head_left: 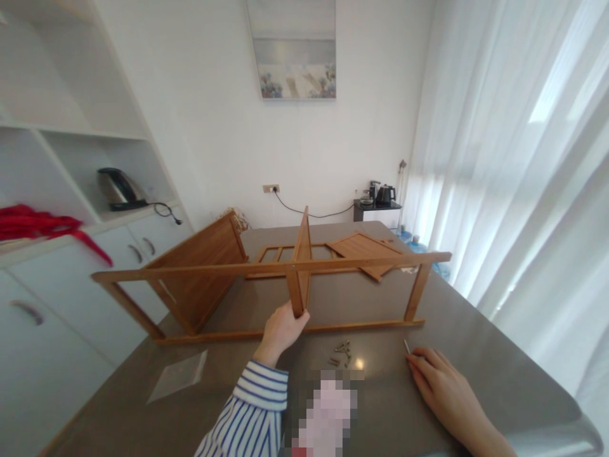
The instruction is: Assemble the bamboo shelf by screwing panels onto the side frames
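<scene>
A wooden shelf frame (361,261) stands on its side on the table, with two long rails joined by short crosspieces. One wide shelf board (204,279) is set in its left part. A second shelf board (303,247) stands in the middle, and my left hand (283,327) is closed around its near lower edge. My right hand (440,384) rests low over the table to the right, fingers pinched on a thin metal rod (406,346); only its tip shows. Several loose screws (341,353) lie on the table between my hands.
Behind the frame lie another slatted wooden frame (271,254) and a loose wooden board (368,254). A clear plastic bag (178,376) lies at the front left of the grey table (371,412). White cabinets (71,279) stand left; curtains (514,158) hang right.
</scene>
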{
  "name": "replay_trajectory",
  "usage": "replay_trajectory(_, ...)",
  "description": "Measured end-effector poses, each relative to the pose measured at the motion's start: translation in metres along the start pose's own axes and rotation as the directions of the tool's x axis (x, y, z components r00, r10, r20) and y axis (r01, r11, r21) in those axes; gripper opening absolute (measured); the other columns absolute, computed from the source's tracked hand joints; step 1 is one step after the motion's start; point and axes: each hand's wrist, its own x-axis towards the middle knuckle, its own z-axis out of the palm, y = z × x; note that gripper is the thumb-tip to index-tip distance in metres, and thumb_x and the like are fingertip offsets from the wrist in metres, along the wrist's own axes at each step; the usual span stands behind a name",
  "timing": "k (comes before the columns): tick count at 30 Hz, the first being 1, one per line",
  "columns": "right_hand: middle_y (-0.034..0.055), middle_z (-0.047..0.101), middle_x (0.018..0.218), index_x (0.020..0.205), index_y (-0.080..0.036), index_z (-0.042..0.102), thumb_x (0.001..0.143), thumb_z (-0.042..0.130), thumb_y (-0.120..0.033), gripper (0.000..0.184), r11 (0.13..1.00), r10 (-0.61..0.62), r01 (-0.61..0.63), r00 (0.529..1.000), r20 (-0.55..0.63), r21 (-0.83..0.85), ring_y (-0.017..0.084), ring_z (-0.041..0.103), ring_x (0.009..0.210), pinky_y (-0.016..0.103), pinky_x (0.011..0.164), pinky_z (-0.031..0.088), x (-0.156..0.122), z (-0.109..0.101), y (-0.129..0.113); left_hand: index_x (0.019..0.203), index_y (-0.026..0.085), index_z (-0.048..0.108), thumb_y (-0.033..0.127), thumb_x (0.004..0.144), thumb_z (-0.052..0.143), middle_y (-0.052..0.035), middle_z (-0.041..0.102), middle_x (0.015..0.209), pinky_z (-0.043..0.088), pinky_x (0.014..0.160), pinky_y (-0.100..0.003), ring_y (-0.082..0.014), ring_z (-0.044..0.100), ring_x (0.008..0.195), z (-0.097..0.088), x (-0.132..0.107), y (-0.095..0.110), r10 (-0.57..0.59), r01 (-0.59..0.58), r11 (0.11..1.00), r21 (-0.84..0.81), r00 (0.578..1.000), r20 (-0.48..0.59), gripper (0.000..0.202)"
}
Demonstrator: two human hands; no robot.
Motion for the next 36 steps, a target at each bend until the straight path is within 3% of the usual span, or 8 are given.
replay_trajectory(6,0.0062,0.069,0.115,0.111,-0.026,0.069,0.095,0.045,-0.035,0.031,0.980,0.098,-0.108,0.993,0.072,0.167,0.021,0.068,0.100,0.032,0.088,0.055,-0.006,-0.017,0.011,0.102,0.018,0.066,0.042,0.089,0.047,-0.0102,0.074,0.100,0.047,0.074,-0.028,-0.0236,0.069,0.095,-0.001,-0.005,0.000,-0.015,0.015,1.000,-0.027,1.000,0.009,0.033)
replay_trajectory(11,0.0055,0.073,0.108,0.107,-0.025,0.071,0.091,0.047,-0.041,0.033,0.909,0.265,-0.294,0.955,0.136,0.296,0.023,0.069,0.098,0.033,0.087,0.053,-0.002,-0.037,0.050,0.102,0.019,0.068,0.049,0.090,0.046,-0.0119,0.074,0.100,0.047,0.076,-0.029,-0.0250,0.069,0.099,-0.001,-0.007,0.005,-0.057,0.057,0.997,-0.046,0.998,-0.003,0.039)
replay_trajectory(15,0.0054,0.076,0.093,0.097,-0.024,0.074,0.083,0.054,-0.049,0.035,0.808,0.396,-0.428,0.903,0.165,0.404,0.025,0.070,0.083,0.035,0.079,0.053,0.023,-0.046,0.083,0.097,0.018,0.070,0.049,0.090,0.046,-0.0124,0.074,0.098,0.046,0.073,-0.028,-0.0245,0.070,0.095,0.001,-0.007,0.005,-0.076,0.075,0.997,-0.034,0.997,-0.007,0.040)
replay_trajectory(18,0.0069,0.075,0.083,0.089,-0.021,0.074,0.073,0.062,-0.050,0.035,0.670,0.471,-0.501,0.857,0.209,0.548,0.024,0.067,0.070,0.035,0.068,0.053,0.057,-0.047,0.099,0.096,0.018,0.071,0.046,0.091,0.045,-0.0117,0.075,0.097,0.045,0.070,-0.026,-0.0227,0.070,0.092,0.001,-0.008,0.005,-0.073,0.073,0.997,-0.036,0.997,0.001,0.038)
replay_trajectory(24,0.0062,0.072,0.077,0.091,-0.017,0.071,0.078,0.060,-0.044,0.032,0.544,0.512,-0.555,0.814,0.275,0.629,0.020,0.064,0.067,0.030,0.056,0.049,0.133,-0.029,0.113,0.098,0.017,0.071,0.044,0.091,0.046,-0.0121,0.075,0.097,0.045,0.070,-0.026,-0.0227,0.070,0.092,-0.005,-0.011,0.011,-0.107,0.108,0.993,-0.039,0.994,0.018,0.037)
replay_trajectory(32,0.0070,0.062,0.116,0.119,-0.017,0.057,0.094,0.057,-0.038,0.033,0.402,0.493,-0.664,0.737,0.462,0.631,0.019,0.063,0.096,0.039,0.081,0.055,0.199,0.023,0.106,0.095,0.017,0.072,0.045,0.090,0.045,-0.0128,0.074,0.097,0.046,0.071,-0.026,-0.0231,0.070,0.091,-0.005,-0.011,0.011,-0.122,0.124,0.991,-0.056,0.992,0.035,0.039)
replay_trajectory(34,0.0076,0.060,0.119,0.121,-0.017,0.057,0.095,0.055,-0.036,0.033,0.422,0.468,-0.634,0.764,0.444,0.648,0.020,0.062,0.100,0.041,0.084,0.054,0.206,0.031,0.105,0.094,0.018,0.072,0.043,0.090,0.046,-0.0116,0.074,0.097,0.046,0.072,-0.026,-0.0231,0.070,0.091,-0.004,-0.010,0.011,-0.140,0.142,0.988,-0.054,0.989,0.041,0.036)
replay_trajectory(36,0.0076,0.060,0.121,0.121,-0.017,0.057,0.095,0.055,-0.036,0.033,0.474,0.441,-0.540,0.830,0.343,0.696,0.021,0.062,0.102,0.041,0.085,0.054,0.213,0.036,0.104,0.094,0.019,0.072,0.042,0.090,0.047,-0.0104,0.075,0.096,0.046,0.073,-0.026,-0.0232,0.070,0.092,-0.003,-0.008,0.010,-0.153,0.156,0.986,-0.056,0.987,0.053,0.034)
